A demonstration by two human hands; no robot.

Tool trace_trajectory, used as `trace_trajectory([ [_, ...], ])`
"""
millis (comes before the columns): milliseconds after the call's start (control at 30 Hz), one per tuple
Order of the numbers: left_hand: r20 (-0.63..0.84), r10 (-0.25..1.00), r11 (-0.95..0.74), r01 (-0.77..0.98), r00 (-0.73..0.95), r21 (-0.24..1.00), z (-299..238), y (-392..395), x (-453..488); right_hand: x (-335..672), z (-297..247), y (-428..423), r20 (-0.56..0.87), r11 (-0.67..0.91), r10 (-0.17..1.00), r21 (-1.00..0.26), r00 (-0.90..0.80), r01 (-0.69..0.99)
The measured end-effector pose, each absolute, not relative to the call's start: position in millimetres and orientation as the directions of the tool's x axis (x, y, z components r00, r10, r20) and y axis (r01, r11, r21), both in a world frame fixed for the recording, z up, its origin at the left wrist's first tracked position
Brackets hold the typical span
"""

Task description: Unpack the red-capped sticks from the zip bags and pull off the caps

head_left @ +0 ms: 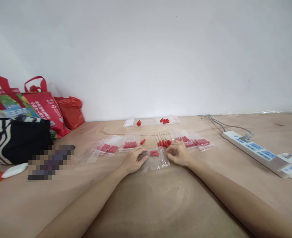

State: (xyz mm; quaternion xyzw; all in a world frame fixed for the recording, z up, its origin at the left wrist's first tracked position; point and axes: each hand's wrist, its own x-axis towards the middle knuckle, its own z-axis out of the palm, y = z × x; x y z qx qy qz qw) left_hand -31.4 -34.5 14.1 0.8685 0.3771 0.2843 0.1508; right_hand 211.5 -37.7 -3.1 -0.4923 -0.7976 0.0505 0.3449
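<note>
Head view: both hands loosely curled, fingertips on clear bag of red caps.

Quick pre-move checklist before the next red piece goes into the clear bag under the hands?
1. Left hand pins the clear bag: ok.
2. Right hand at the bag's right edge: ok.
3. Bag mouth open: cannot tell.
4. Two red pieces inside the bag: ok.
5. Loose red piece beyond the left hand, uncovered: ok.
6. Power strip apart from both hands: ok.
</note>
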Motion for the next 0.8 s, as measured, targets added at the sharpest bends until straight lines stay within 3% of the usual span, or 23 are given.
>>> trace_trajectory([
  [333,0.285,0.661,-0.730,0.505,0.694,0.461,18,-37,-30,194,3,-45,0.361,0.533,0.838,-0.388,-0.408,0.752],
  [667,0.263,0.686,-0.706,0.533,0.679,0.466,15,-37,-30,191,-2,-46,0.332,0.487,0.873,-0.613,-0.357,0.622],
  [800,0.264,0.685,-0.706,0.530,0.679,0.470,14,-36,-30,190,0,-49,0.303,0.498,0.865,-0.616,-0.401,0.610],
])
